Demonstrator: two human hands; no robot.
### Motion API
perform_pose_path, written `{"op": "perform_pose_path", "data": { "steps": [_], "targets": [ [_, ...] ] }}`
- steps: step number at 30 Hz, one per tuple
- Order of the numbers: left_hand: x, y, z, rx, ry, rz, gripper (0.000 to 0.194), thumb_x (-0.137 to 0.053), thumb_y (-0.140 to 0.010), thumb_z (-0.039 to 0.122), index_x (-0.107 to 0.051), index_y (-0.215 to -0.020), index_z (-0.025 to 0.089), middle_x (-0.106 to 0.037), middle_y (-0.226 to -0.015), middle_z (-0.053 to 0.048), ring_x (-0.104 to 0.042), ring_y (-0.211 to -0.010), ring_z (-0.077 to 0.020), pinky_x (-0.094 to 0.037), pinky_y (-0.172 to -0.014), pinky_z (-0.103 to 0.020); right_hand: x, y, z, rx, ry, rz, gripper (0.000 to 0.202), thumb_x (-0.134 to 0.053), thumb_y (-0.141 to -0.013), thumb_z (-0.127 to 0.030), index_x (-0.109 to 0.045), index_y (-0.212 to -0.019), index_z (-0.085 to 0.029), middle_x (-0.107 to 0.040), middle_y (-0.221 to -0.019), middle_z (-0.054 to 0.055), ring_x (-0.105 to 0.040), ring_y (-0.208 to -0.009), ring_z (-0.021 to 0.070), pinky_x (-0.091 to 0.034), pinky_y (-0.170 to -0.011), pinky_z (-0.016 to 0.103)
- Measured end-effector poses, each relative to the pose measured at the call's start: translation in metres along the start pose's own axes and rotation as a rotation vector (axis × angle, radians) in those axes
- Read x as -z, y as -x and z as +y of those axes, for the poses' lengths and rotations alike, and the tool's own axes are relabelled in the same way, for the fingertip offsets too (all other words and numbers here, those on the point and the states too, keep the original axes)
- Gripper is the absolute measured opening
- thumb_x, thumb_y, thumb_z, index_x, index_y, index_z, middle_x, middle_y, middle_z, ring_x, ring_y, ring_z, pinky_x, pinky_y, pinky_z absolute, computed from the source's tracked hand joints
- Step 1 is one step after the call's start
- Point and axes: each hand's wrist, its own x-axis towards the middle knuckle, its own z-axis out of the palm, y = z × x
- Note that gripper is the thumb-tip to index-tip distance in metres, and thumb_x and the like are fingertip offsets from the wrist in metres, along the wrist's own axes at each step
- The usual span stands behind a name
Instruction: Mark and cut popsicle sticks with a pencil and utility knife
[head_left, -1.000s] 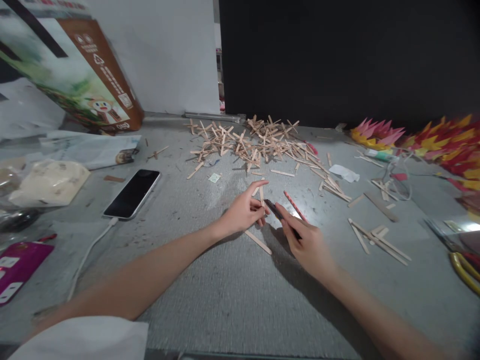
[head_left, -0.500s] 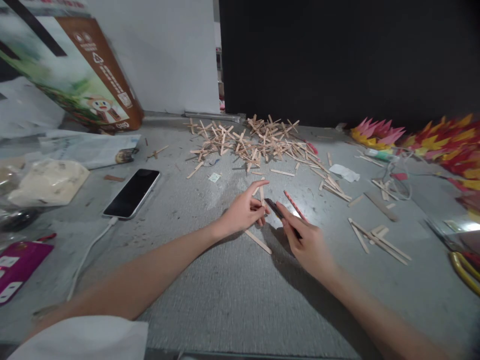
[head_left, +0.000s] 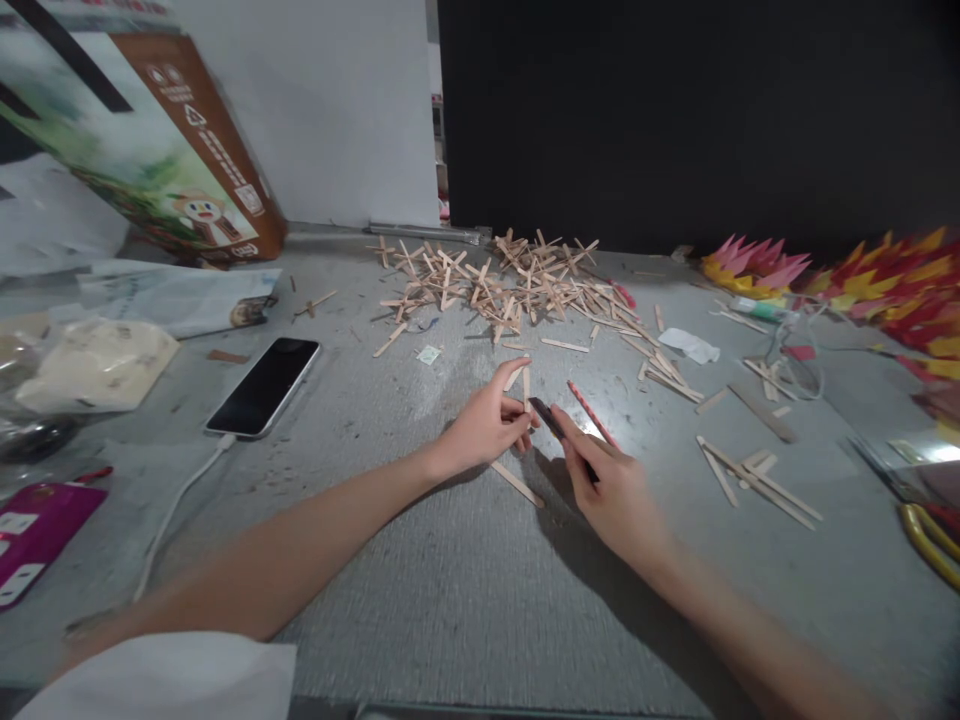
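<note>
My left hand (head_left: pixel 478 428) pinches a pale wooden craft stick (head_left: pixel 526 384) that stands nearly upright, while the index finger stretches over its top end. In my right hand (head_left: pixel 619 492) is a slim dark tool that looks like a utility knife (head_left: pixel 548 419); its tip is against or very close to the stick, and its blade is too small to make out. Under the hands a loose craft stick (head_left: pixel 519 486) lies flat on the grey table (head_left: pixel 420 600). A red-and-white striped rod (head_left: pixel 592 412) lies just beyond my right hand.
A heap of crossed craft sticks (head_left: pixel 487 285) spreads along the back. More loose sticks (head_left: pixel 757 480) lie at right, near yellow-handled scissors (head_left: pixel 930 540) and folded paper pieces (head_left: pixel 757 265). At left are a phone (head_left: pixel 265 387) with a cable, plastic bags (head_left: pixel 105 365) and a printed box (head_left: pixel 225 150).
Both hands stay almost in the same place. The dark tool and the held stick have shifted only very slightly.
</note>
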Motion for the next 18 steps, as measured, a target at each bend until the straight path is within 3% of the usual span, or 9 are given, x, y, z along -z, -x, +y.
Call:
{"op": "perform_pose_path", "data": {
  "steps": [5, 10, 14, 18],
  "targets": [
    [-0.0004, -0.0002, -0.0013, 0.020, -0.017, -0.001, 0.058, -0.060, -0.100, 0.028, -0.035, -0.152, 0.024, -0.076, -0.090, -0.006, -0.072, -0.062, -0.0144, -0.058, -0.064, -0.027, -0.0020, 0.0011, 0.0013, 0.001, 0.013, -0.022, 0.053, -0.043, -0.106, -0.024, -0.048, -0.159, -0.024, -0.075, -0.094, 0.008, -0.069, -0.072, 0.0173, -0.053, -0.073, 0.027],
    [0.0001, -0.0008, -0.0007, 0.016, -0.008, -0.007, 0.057, -0.062, -0.100, 0.030, -0.036, -0.151, 0.024, -0.076, -0.089, -0.005, -0.071, -0.062, -0.0141, -0.057, -0.063, -0.026, -0.0015, 0.0005, 0.0009, 0.010, 0.003, 0.012, 0.052, -0.045, -0.105, -0.023, -0.052, -0.157, -0.022, -0.076, -0.094, 0.008, -0.066, -0.066, 0.0149, -0.050, -0.068, 0.024],
    [0.0004, -0.0015, 0.0010, 0.027, 0.082, -0.022, 0.061, -0.064, -0.099, 0.033, -0.034, -0.152, 0.024, -0.074, -0.087, -0.004, -0.070, -0.059, -0.0135, -0.056, -0.060, -0.024, 0.0011, -0.0011, -0.0022, -0.006, -0.066, 0.009, 0.050, -0.046, -0.107, -0.026, -0.052, -0.156, -0.021, -0.073, -0.087, 0.005, -0.064, -0.066, 0.0138, -0.050, -0.067, 0.023],
    [0.0008, -0.0012, 0.0029, 0.000, 0.105, -0.015, 0.078, -0.065, -0.099, 0.031, -0.020, -0.162, 0.028, -0.073, -0.081, -0.001, -0.070, -0.057, -0.0137, -0.055, -0.057, -0.023, 0.0040, -0.0030, -0.0019, -0.015, -0.140, 0.003, 0.049, -0.045, -0.108, -0.030, -0.055, -0.154, -0.019, -0.071, -0.083, 0.004, -0.060, -0.064, 0.0123, -0.049, -0.065, 0.022]
  ]
}}
